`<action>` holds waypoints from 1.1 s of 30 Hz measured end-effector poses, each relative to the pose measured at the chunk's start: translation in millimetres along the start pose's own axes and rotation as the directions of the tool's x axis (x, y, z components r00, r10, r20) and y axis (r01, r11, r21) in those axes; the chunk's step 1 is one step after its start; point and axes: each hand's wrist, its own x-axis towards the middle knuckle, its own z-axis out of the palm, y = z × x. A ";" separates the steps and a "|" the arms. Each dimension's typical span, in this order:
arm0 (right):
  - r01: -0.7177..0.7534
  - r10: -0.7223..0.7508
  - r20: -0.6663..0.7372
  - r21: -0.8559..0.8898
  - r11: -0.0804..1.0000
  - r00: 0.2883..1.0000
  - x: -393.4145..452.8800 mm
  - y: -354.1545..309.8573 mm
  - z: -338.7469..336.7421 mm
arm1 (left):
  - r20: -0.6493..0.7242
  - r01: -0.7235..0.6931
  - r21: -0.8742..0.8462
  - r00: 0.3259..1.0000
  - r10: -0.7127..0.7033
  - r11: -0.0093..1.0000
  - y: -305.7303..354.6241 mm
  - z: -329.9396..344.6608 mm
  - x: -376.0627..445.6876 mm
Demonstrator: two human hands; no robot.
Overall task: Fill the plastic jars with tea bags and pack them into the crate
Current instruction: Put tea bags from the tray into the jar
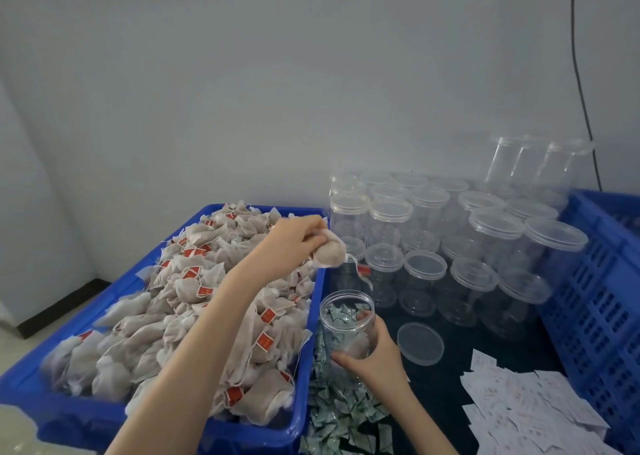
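Note:
My left hand (294, 235) pinches a beige mesh tea bag (329, 252) in the air above the right rim of the blue bin, its string and red tag dangling. Below it, my right hand (375, 354) grips an open clear plastic jar (347, 319) standing on the dark table; a tea bag lies at its bottom. The jar's loose lid (420, 344) lies flat just to its right. The blue bin (114, 292) on the left is heaped with tea bags (194, 302). A blue crate (599, 295) stands at the right edge.
Several empty lidded clear jars (450, 233) crowd the table behind the open jar, some stacked at the back right. Small green-and-white packets (343, 416) lie strewn between bin and jar. White paper slips (526, 413) lie piled at the front right. A black cable (581, 91) hangs down the wall.

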 end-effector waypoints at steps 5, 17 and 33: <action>0.013 -0.012 -0.033 0.011 1.000 0.999 0.3 3.6 -4.4 | 0.289 -0.049 0.163 0.957 0.000 0.985 8.1 30.8 1.7; 0.016 -0.015 -0.045 0.009 1.000 0.999 -5.4 6.5 -10.5 | 0.388 -0.044 0.133 0.922 -0.011 0.990 -1.4 69.2 8.2; 0.023 -0.023 -0.019 0.020 1.000 1.000 -10.4 7.1 -12.7 | 0.385 0.096 0.531 0.857 -0.341 0.842 -54.1 69.4 -4.2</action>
